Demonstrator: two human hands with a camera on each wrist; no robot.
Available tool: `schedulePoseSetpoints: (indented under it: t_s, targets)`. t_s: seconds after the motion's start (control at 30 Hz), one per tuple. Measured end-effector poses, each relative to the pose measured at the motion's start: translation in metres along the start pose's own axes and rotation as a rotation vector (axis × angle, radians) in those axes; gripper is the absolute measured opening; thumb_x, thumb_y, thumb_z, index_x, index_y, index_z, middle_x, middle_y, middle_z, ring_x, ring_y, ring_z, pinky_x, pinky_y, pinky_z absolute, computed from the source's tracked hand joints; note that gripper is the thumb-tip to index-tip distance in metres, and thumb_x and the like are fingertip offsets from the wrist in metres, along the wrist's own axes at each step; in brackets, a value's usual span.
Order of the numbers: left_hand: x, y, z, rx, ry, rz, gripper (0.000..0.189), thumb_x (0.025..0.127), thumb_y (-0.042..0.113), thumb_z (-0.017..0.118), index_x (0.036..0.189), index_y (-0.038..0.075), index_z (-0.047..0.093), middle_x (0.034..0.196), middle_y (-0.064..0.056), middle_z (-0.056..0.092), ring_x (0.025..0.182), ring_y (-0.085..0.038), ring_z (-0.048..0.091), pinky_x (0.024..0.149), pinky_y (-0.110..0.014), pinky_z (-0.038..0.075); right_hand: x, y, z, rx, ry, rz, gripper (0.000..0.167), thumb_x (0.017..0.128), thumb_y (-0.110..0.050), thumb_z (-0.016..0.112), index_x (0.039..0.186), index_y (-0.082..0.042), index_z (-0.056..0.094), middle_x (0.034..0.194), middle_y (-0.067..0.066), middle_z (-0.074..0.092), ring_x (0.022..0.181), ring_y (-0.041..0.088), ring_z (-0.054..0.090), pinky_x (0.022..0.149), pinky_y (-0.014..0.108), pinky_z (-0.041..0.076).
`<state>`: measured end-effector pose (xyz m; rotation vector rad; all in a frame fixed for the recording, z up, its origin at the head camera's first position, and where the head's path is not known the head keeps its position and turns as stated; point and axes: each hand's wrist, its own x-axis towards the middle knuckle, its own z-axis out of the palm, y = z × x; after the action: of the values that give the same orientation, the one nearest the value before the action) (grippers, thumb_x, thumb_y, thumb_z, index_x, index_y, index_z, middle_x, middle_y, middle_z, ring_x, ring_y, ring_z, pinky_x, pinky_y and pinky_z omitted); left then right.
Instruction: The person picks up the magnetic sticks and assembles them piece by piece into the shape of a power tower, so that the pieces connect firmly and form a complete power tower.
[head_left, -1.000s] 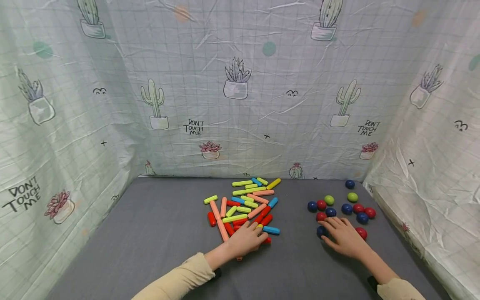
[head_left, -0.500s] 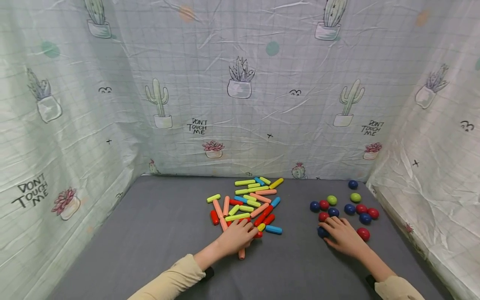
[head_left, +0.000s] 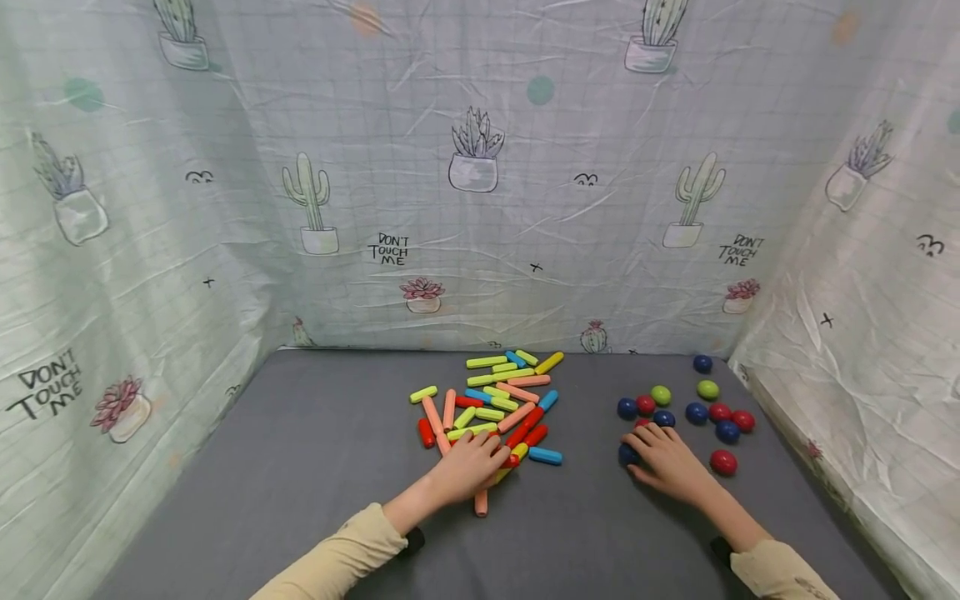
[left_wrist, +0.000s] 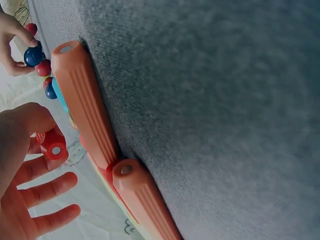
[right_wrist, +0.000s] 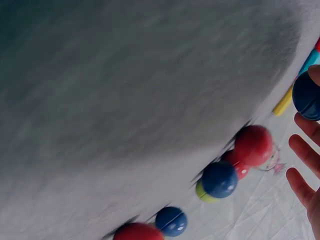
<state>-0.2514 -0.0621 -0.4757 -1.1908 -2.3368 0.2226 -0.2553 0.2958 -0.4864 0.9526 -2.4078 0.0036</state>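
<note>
In the left wrist view my left hand point(head_left: 467, 468) pinches a short red magnetic rod point(left_wrist: 53, 143) between thumb and index finger, the other fingers spread. It is held over the near part of a pile of magnetic rods. Under and beside it lie orange rods point(left_wrist: 85, 105), one poking out toward me point(head_left: 482, 502), and a yellow rod point(head_left: 519, 452). My right hand point(head_left: 672, 468) pinches a dark blue ball point(right_wrist: 306, 96) between thumb and fingertips, at the near left of a scatter of balls. A red ball point(head_left: 723, 462) lies to the right of that hand.
Green, blue, orange and red rods point(head_left: 491, 412) spread toward the back of the grey table point(head_left: 322, 450). Several blue, red and green balls point(head_left: 697, 412) lie behind my right hand. A cactus-print sheet point(head_left: 480, 242) encloses the back and sides.
My left hand has drawn back to the left from the yellow and blue rods, with a red rod now pinched in it. The right hand has shifted slightly left with the blue ball.
</note>
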Motion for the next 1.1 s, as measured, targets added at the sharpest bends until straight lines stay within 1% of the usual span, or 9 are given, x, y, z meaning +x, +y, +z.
schedulePoseSetpoints:
  t_s: [0.1, 0.27, 0.43, 0.53, 0.57, 0.67, 0.73, 0.93, 1.1]
  targets:
    - [0.003, 0.001, 0.0, 0.002, 0.031, -0.003, 0.018, 0.085, 0.035, 0.057, 0.094, 0.019, 0.056, 0.086, 0.003, 0.055, 0.079, -0.013, 0.051, 0.066, -0.026, 0.042, 0.008, -0.007, 0.0, 0.022, 0.004, 0.014, 0.037, 0.066, -0.027, 0.074, 0.098, -0.011, 0.061, 0.093, 0.003, 0.057, 0.088, 0.021, 0.052, 0.074, 0.041, 0.041]
    - [0.011, 0.004, -0.004, 0.018, 0.041, 0.01, 0.017, 0.085, 0.033, 0.058, 0.095, 0.019, 0.056, 0.085, 0.004, 0.055, 0.078, -0.012, 0.051, 0.065, -0.024, 0.039, 0.027, -0.025, -0.007, 0.089, 0.02, 0.038, 0.037, 0.069, -0.027, 0.072, 0.101, -0.01, 0.06, 0.092, 0.0, 0.055, 0.084, 0.015, 0.048, 0.072, 0.037, 0.04]
    - [0.02, 0.007, -0.007, 0.027, 0.072, 0.018, 0.015, 0.085, 0.031, 0.057, 0.094, 0.019, 0.055, 0.085, 0.004, 0.056, 0.084, -0.011, 0.053, 0.062, -0.022, 0.039, 0.045, -0.043, -0.014, 0.12, 0.025, 0.02, 0.037, 0.071, -0.028, 0.071, 0.103, -0.013, 0.06, 0.093, -0.002, 0.055, 0.083, 0.012, 0.046, 0.073, 0.034, 0.04]
    - [0.024, 0.008, -0.008, 0.037, 0.076, 0.018, 0.017, 0.085, 0.032, 0.057, 0.095, 0.019, 0.055, 0.087, 0.003, 0.057, 0.088, -0.012, 0.052, 0.061, -0.022, 0.038, 0.053, -0.052, -0.016, 0.131, 0.018, 0.011, 0.036, 0.072, -0.028, 0.071, 0.103, -0.015, 0.059, 0.093, -0.003, 0.055, 0.084, 0.011, 0.046, 0.075, 0.034, 0.04]
    - [0.025, 0.009, -0.007, 0.042, 0.074, 0.019, 0.018, 0.085, 0.032, 0.057, 0.096, 0.018, 0.055, 0.087, 0.003, 0.057, 0.087, -0.012, 0.052, 0.061, -0.022, 0.038, 0.055, -0.054, -0.016, 0.14, 0.012, 0.012, 0.036, 0.072, -0.029, 0.071, 0.103, -0.016, 0.059, 0.094, -0.003, 0.054, 0.084, 0.011, 0.045, 0.075, 0.034, 0.04]
    - [0.026, 0.011, -0.009, 0.04, 0.061, 0.015, 0.022, 0.085, 0.033, 0.057, 0.102, 0.019, 0.057, 0.089, 0.003, 0.058, 0.087, -0.012, 0.052, 0.066, -0.023, 0.041, 0.061, -0.06, -0.017, 0.163, -0.006, 0.016, 0.036, 0.072, -0.029, 0.071, 0.103, -0.017, 0.059, 0.095, -0.004, 0.054, 0.085, 0.011, 0.045, 0.076, 0.033, 0.04]
    - [0.027, 0.012, -0.01, 0.033, 0.074, 0.018, 0.024, 0.084, 0.033, 0.058, 0.103, 0.019, 0.057, 0.089, 0.003, 0.058, 0.085, -0.011, 0.053, 0.069, -0.024, 0.042, 0.064, -0.064, -0.018, 0.171, -0.015, 0.014, 0.035, 0.073, -0.03, 0.07, 0.104, -0.017, 0.058, 0.095, -0.004, 0.054, 0.086, 0.01, 0.045, 0.076, 0.033, 0.04]
    - [0.031, 0.015, -0.01, 0.067, 0.117, 0.053, 0.023, 0.083, 0.034, 0.059, 0.101, 0.019, 0.057, 0.087, 0.004, 0.056, 0.079, -0.01, 0.052, 0.071, -0.023, 0.043, 0.069, -0.074, -0.014, 0.177, -0.008, -0.024, 0.036, 0.074, -0.03, 0.07, 0.105, -0.017, 0.058, 0.095, -0.004, 0.053, 0.086, 0.012, 0.045, 0.078, 0.035, 0.041]
    - [0.033, 0.016, -0.009, 0.054, 0.122, 0.056, 0.023, 0.083, 0.033, 0.06, 0.1, 0.018, 0.056, 0.086, 0.003, 0.055, 0.078, -0.01, 0.052, 0.07, -0.023, 0.044, 0.07, -0.077, -0.012, 0.191, -0.023, -0.019, 0.037, 0.073, -0.03, 0.07, 0.105, -0.018, 0.057, 0.095, -0.004, 0.053, 0.087, 0.012, 0.045, 0.079, 0.035, 0.04]
